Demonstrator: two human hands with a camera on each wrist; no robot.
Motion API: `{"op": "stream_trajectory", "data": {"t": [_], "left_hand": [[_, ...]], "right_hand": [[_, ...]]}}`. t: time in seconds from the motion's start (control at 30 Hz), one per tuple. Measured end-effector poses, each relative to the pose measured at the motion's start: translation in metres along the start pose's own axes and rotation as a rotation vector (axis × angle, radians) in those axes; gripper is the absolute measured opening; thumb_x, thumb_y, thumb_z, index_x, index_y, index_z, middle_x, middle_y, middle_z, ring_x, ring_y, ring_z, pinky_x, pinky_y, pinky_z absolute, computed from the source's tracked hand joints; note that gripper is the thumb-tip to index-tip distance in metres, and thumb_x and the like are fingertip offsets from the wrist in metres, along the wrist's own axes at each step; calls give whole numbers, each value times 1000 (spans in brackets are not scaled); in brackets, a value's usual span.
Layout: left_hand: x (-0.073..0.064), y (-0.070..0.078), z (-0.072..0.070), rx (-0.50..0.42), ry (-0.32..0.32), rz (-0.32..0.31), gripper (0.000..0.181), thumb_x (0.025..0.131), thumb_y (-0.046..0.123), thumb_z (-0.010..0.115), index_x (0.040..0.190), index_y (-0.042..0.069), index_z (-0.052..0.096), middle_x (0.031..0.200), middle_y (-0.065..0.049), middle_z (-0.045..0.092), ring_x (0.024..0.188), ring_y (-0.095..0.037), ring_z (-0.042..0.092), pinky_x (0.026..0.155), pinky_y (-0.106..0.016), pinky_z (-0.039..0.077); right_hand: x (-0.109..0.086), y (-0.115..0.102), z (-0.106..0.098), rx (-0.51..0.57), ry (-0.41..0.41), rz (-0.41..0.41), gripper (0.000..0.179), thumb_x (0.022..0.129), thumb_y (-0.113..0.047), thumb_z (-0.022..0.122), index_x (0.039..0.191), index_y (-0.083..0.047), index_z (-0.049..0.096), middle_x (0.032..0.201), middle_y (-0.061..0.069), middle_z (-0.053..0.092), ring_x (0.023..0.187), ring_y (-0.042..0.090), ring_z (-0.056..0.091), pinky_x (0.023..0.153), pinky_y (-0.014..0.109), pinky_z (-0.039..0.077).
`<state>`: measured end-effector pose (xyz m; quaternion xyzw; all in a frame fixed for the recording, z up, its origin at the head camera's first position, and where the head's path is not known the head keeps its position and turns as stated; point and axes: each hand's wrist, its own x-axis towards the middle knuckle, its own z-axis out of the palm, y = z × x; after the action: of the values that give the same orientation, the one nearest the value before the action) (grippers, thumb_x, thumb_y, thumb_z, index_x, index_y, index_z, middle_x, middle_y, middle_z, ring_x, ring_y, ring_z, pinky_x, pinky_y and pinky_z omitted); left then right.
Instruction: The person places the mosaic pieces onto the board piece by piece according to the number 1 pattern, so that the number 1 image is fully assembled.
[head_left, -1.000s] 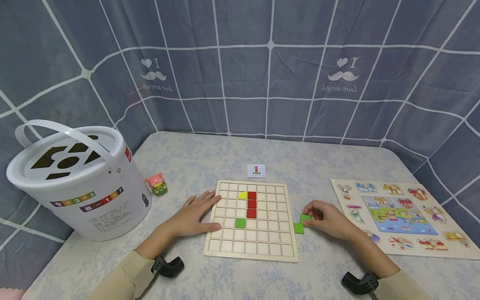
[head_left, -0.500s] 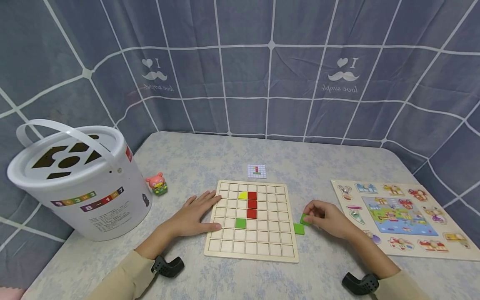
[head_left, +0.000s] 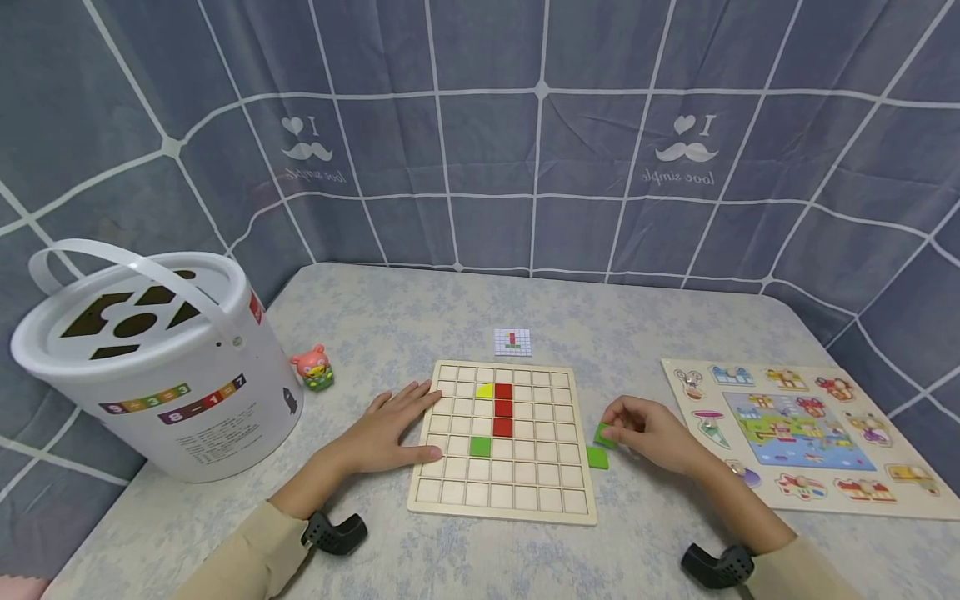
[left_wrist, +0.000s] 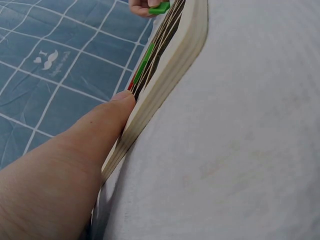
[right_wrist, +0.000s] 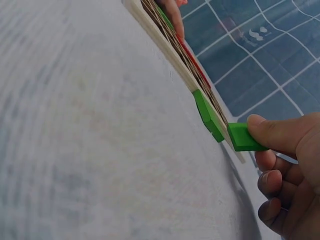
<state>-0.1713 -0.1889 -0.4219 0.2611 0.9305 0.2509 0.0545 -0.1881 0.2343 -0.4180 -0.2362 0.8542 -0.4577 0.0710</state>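
Note:
My right hand (head_left: 651, 435) pinches a green square tile (right_wrist: 243, 137) between thumb and fingers, just off the right edge of the wooden grid board (head_left: 459, 493). Below it a second green tile (head_left: 597, 457) lies against that edge. My left hand (head_left: 387, 435) rests on the board's left edge, fingers straight and thumb on the rim. In the grid, several red tiles (head_left: 503, 409) form a column, a yellow rounded piece (head_left: 486, 391) sits left of the top one, and one green tile (head_left: 481, 447) sits lower left.
A small pattern card (head_left: 512, 342) lies behind the board. To the left stand a white lidded bucket (head_left: 202, 400) and a pink-and-green animal figure (head_left: 314, 367). On the right lies a picture puzzle board (head_left: 765, 492). A grid-patterned curtain (head_left: 487, 150) closes the back.
The green tile in my right hand has shifted and turned slightly between the fingers, now a little nearer the board. My left hand and the tiles on the board have not moved.

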Motion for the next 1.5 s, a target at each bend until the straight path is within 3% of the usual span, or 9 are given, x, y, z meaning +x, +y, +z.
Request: {"op": "stream_trajectory", "data": {"t": [0.47,0.9,1.2,1.5], "left_hand": [[-1,-1,1,5,1,3,88,86,59,64,154,13,32,160,-12,22,147,-33,14,113,-60,8],[-1,-1,1,1,1,1,88,86,59,64,154,13,32,159,-12,23,147,-33,14,113,-61,8],[-1,1,0,1,1,0,88,86,60,64,154,14,32,160,-11,23,147,-32,14,113,-60,7],[0,2,-1,-6,-6,0,88,86,59,64,154,13,32,160,-11,22,147,-32,14,113,-60,7]], "right_hand": [[12,-12,11,38,-47,-71,10,91,-12,70,96,-6,65,75,0,55,59,8,44,52,24,39],[26,-29,22,35,-86,-54,12,90,-13,72,96,-5,65,73,2,53,58,8,42,51,21,36],[35,-33,31,33,-105,-108,11,90,-12,72,96,-6,65,73,0,54,58,7,41,52,22,35],[43,-41,43,47,-121,-97,12,89,-14,73,95,-7,66,75,1,53,59,8,42,53,22,36]]}}
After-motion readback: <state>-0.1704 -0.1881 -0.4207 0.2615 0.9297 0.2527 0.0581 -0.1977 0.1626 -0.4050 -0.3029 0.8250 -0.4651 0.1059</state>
